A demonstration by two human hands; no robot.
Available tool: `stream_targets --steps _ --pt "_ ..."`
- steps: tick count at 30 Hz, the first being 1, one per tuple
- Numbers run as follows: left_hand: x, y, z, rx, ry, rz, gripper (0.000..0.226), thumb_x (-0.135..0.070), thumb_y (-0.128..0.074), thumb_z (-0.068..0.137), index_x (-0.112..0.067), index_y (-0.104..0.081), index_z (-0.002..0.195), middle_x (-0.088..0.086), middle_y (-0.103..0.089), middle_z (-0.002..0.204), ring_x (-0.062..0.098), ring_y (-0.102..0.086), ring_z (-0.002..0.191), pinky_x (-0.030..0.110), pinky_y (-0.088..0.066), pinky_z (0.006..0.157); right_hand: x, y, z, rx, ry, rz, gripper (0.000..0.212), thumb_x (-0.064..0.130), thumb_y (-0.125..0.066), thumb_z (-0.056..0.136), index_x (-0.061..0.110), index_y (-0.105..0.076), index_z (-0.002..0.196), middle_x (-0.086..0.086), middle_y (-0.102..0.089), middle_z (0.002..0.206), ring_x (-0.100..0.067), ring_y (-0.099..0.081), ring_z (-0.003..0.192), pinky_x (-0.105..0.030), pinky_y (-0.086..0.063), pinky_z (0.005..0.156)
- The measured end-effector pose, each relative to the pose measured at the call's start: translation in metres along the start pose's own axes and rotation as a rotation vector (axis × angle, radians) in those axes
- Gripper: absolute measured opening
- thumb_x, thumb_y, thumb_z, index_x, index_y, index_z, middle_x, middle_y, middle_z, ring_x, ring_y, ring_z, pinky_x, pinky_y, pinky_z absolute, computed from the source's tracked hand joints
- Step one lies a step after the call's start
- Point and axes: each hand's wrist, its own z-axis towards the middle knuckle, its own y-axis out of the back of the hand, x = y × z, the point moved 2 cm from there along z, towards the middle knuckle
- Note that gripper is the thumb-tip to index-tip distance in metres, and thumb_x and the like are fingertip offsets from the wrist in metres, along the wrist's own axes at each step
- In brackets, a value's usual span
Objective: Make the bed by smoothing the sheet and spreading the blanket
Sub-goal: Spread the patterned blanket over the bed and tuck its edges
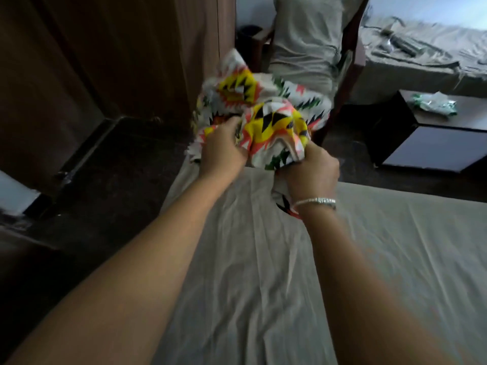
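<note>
— Blanket (266, 111) was bunched above the bed's corner, over the grey sheet (263, 259), with our left hand (224, 148) and right hand (311, 169) both clamped on it. We judged we should find an edge and shake it open.

— Any writing?

— We saw none; only a bracelet (316, 201).

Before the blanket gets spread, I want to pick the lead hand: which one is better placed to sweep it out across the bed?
Probably the right hand. It grips the bunched blanket on the side where the grey sheet extends. The left hand holds it near the bed's left edge.
</note>
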Motion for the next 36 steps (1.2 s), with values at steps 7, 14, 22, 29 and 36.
stream_targets --steps 7,14,22,29,36 --pt "0.050 0.020 -0.086 0.124 -0.096 0.228 0.042 0.006 -0.066 0.068 -0.009 -0.066 0.107 0.014 -0.067 0.104 0.034 -0.063 0.093 0.036 -0.050 0.072 -0.053 0.013 -0.083 0.075 0.116 -0.290 0.022 0.006 -0.060 0.076 0.014 -0.062 0.096 -0.012 -0.060 0.098 -0.042 -0.061 0.070 -0.033 -0.035 0.052" --pt "0.088 -0.008 -0.214 0.410 0.009 0.359 0.045 -0.002 -0.031 0.074 -0.016 -0.065 0.102 0.008 -0.058 0.104 0.030 -0.052 0.099 0.035 -0.046 0.077 -0.074 -0.032 -0.194 0.618 0.025 -0.408 0.036 0.017 -0.043 0.091 0.026 -0.045 0.125 -0.005 -0.048 0.121 -0.033 -0.061 0.098 -0.035 -0.044 0.065" --pt "0.067 0.043 -0.164 0.301 -0.204 0.482 0.023 0.000 -0.061 0.073 -0.014 -0.047 0.084 0.014 -0.051 0.080 0.033 -0.052 0.079 0.038 -0.046 0.057 -0.075 0.006 -0.166 0.208 -0.032 -0.326 0.031 0.015 -0.059 0.078 0.021 -0.061 0.108 -0.013 -0.058 0.094 -0.037 -0.063 0.074 -0.032 -0.038 0.053" --pt "-0.007 0.111 -0.183 0.070 -0.545 0.349 0.027 -0.030 -0.067 0.080 -0.004 -0.061 0.080 0.010 -0.049 0.073 0.028 -0.049 0.068 0.039 -0.038 0.056 -0.020 0.094 -0.167 -0.250 0.149 -0.316 0.021 0.027 -0.062 0.075 0.017 -0.069 0.091 -0.010 -0.060 0.070 -0.035 -0.058 0.054 -0.029 -0.038 0.043" --pt "0.090 0.073 -0.302 0.677 -0.436 0.732 0.046 -0.020 -0.082 0.043 -0.022 -0.044 0.069 -0.005 -0.050 0.067 0.019 -0.059 0.060 0.024 -0.038 0.033 -0.063 0.036 -0.270 0.889 -0.069 -0.622 0.032 0.018 -0.036 0.095 0.026 -0.051 0.122 -0.003 -0.053 0.126 -0.029 -0.058 0.112 -0.037 -0.049 0.085"
